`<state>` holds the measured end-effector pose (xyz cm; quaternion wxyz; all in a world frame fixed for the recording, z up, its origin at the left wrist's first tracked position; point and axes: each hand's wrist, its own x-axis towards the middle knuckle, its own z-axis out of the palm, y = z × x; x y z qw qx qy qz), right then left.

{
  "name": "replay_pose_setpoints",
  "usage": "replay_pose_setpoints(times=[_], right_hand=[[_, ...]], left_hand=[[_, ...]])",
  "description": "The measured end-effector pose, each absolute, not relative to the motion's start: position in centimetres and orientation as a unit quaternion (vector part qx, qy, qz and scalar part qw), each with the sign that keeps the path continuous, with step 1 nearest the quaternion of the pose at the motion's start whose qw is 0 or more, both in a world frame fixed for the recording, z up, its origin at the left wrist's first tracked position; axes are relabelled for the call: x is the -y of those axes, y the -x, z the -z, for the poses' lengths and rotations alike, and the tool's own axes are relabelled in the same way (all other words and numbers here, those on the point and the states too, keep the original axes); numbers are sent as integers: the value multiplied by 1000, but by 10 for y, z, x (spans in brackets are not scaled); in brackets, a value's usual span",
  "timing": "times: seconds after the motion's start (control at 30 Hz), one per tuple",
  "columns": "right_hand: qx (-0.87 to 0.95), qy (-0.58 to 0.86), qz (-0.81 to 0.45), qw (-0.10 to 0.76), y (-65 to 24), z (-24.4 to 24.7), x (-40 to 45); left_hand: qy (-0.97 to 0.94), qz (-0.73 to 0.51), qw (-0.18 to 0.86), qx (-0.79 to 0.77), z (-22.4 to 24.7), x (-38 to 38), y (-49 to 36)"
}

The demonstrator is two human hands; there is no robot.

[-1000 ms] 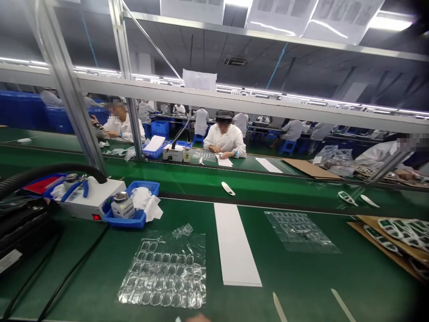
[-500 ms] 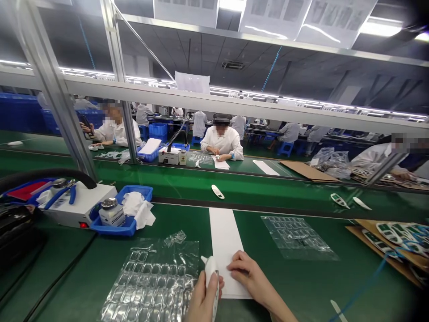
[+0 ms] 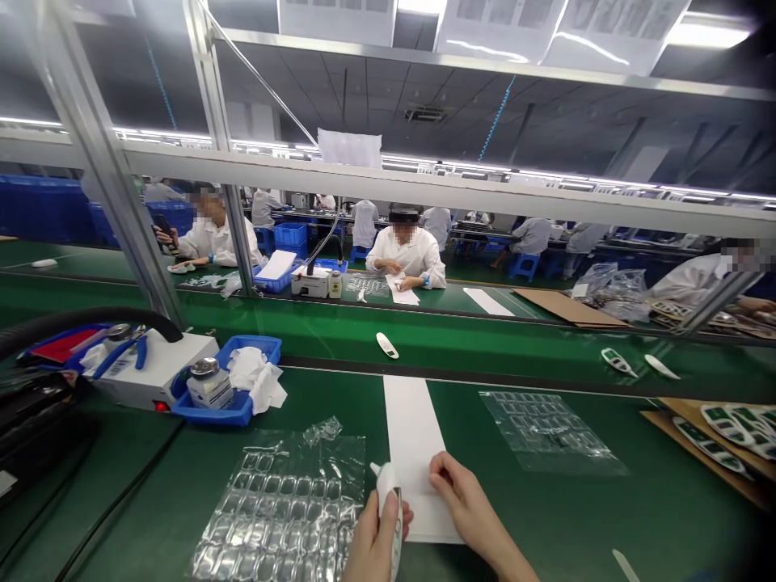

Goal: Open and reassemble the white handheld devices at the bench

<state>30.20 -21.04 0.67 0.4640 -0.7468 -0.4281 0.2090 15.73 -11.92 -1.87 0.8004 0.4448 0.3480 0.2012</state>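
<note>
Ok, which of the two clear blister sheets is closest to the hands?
The left sheet, crumpled at its top corner, beside the left hand; the other lies flat, farther right.

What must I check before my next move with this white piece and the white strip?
Left hand grip on the white piece: ok, the fingers close around it.
Right hand on the white strip: ok, the fingers touch the strip.
Strip lying flat on the green work surface: ok.
Underside of the white piece: cannot tell, the left hand hides it.
Gap between the left hand and the clear plastic sheet: cannot tell, they overlap in this view.
Blue tray out of the hands' way: ok, it stands well apart from them.
</note>
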Motion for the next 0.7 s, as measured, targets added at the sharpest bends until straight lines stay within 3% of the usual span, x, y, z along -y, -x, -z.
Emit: replay_pose_setpoints(times=[0.2, 0.43, 0.7], right_hand=[[410, 639, -361, 542, -256, -60, 197], [467, 669, -310, 488, -233, -72, 174], [472, 668, -309, 486, -230, -69, 169]], left_hand=[[-455, -115, 822, -322, -12, 110, -141], [-435, -124, 833, -319, -20, 104, -129], [-438, -126, 828, -327, -25, 102, -122]])
